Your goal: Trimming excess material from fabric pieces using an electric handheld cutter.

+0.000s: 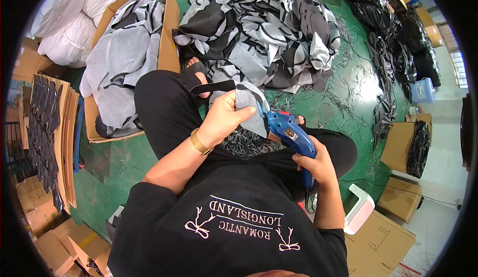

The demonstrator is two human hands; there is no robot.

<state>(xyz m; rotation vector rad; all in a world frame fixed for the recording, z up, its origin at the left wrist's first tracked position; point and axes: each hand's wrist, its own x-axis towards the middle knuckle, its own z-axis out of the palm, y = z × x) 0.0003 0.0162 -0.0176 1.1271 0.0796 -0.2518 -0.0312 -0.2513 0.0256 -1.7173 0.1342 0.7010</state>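
My left hand [222, 119] pinches a grey piece of fabric with black edging [250, 99] between thumb and fingers, out over my lap. My right hand [319, 161] is wrapped around the handle of blue electric scissors [290, 130], a corded cutter. Its head is at the right edge of the fabric piece; whether the blade touches the cloth I cannot tell. Beyond my feet lies a big heap of grey and black fabric pieces [259, 33]. Under the held piece, thin dark trimmings [249, 143] are piled between my legs.
On the left stands a cardboard box [171, 28] with more grey fabric [124, 53]. Thin trimmings are scattered over the green floor [356, 112]. Black plastic bags [383, 23] line the right side, near a blue tub [422, 91] and cartons [399, 199]. White sacks [69, 38] fill the far left.
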